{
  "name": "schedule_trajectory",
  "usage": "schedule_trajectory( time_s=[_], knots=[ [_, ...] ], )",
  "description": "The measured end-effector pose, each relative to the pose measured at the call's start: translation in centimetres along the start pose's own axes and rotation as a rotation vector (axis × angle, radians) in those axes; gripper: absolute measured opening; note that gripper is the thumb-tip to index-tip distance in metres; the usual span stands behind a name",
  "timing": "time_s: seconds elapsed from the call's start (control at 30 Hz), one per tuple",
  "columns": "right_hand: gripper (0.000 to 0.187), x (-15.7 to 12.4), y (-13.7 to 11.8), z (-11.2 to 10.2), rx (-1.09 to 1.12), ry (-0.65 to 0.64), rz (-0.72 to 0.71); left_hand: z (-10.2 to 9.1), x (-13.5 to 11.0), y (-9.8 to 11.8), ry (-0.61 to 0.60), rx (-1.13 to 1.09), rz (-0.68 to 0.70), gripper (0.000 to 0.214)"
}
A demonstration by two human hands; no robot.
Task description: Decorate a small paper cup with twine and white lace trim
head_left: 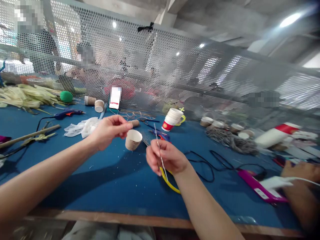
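Observation:
My left hand [112, 130] is closed in a pinch, thumb against forefinger. Anything between those fingertips is too small to make out. Just below and right of them is a small paper cup [133, 142] with a brown, sacking-like wrap and a white inside. In my right hand [167, 156] a thin, whitish twisted strand [162, 160] is gripped between thumb and fingers, sticking out above and below. A yellow loop [172, 187], like a scissors handle, shows under that hand; whether it is held I cannot tell.
White cloth [86, 127] lies left of the cup. Behind are stacked cups [172, 117] and a blue glue gun [161, 135]. Another glue gun [67, 113] sits left. A purple power strip [260, 188] with black cables lies right, near another person's hand [300, 171]. A perforated metal screen [150, 66] borders the back.

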State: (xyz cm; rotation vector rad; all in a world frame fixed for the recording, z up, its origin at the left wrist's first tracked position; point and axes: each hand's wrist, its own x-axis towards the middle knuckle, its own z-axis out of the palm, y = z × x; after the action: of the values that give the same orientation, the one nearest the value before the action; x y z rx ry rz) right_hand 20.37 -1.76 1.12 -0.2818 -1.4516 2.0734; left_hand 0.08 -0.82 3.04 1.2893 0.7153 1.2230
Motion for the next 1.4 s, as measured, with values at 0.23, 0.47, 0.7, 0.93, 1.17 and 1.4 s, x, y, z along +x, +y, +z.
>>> schedule_trajectory(
  time_s=[0.23, 0.47, 0.7, 0.93, 1.17, 1.4],
  knots=[
    [0.026, 1.5, 1.9, 1.4, -0.205, -0.243, 0.198, 3.4, -3.0, -3.4, -0.574, -0.096, -0.427, 0.053],
    [0.017, -0.4, -1.2, -1.2, -0.297, 0.154, 0.020, 1.7, -1.4, -0.7, -0.247, -0.016, -0.161, 0.022],
    [0.021, -0.3, -1.7, -1.0, -0.043, 0.366, -0.133, -0.8, 0.0, 1.2, -0.097, 0.307, -0.064, 0.021],
    [0.028, 1.5, 1.9, 1.5, -0.239, -0.327, 0.295, 3.4, -3.1, -3.3, -0.617, 0.074, -0.390, 0.056],
    [0.019, -0.2, -1.9, -1.5, -0.280, 0.456, -0.002, 0.3, -0.7, 0.7, -0.284, 0.548, -0.122, 0.034],
    [0.018, 1.3, -1.9, 0.2, -0.468, 0.517, 0.180, -2.6, 0.6, 1.7, -0.159, 1.367, 0.358, 0.026]
  ],
)
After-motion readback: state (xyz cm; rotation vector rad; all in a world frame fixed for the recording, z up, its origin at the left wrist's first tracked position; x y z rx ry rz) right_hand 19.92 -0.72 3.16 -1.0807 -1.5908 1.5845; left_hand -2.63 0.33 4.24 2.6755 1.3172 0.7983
